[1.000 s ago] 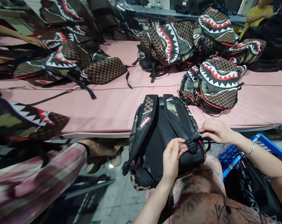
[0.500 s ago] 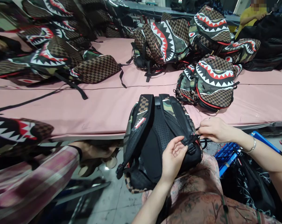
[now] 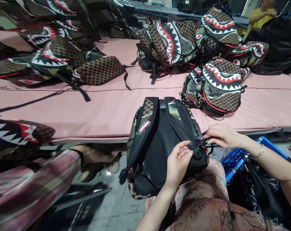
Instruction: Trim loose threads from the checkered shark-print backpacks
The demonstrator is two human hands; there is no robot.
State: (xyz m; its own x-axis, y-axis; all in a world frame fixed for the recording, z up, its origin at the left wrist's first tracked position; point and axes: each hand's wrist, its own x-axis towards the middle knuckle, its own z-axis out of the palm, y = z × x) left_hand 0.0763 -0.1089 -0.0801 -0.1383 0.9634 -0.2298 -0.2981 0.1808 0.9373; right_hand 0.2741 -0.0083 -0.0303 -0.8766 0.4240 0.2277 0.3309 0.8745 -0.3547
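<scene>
A black backpack (image 3: 157, 154) with checkered and camouflage panels leans, back side up, between my lap and the table's front edge. Its two padded shoulder straps (image 3: 149, 131) face me, and a small red and white tag hangs on the left one. My left hand (image 3: 179, 160) is at the lower end of the right shoulder strap, thumb and fingertips pinched at the black webbing (image 3: 197, 151). At the bag's right side my right hand (image 3: 222, 134) pinches the free end of that webbing. What lies exactly between those fingertips is too small to make out.
Several shark-mouth backpacks (image 3: 222, 83) lie on the pink-covered table (image 3: 107, 118), at right and back left. A blue crate (image 3: 234, 160) and black bags are on my right. A neighbour's plaid-clad leg (image 3: 39, 186) is at left; a person in yellow (image 3: 256, 19) is behind.
My right hand has shifted very slightly to the right and down, still pinching the webbing. My left hand stays nearly in place. The neighbour's hand at far left has left the view.
</scene>
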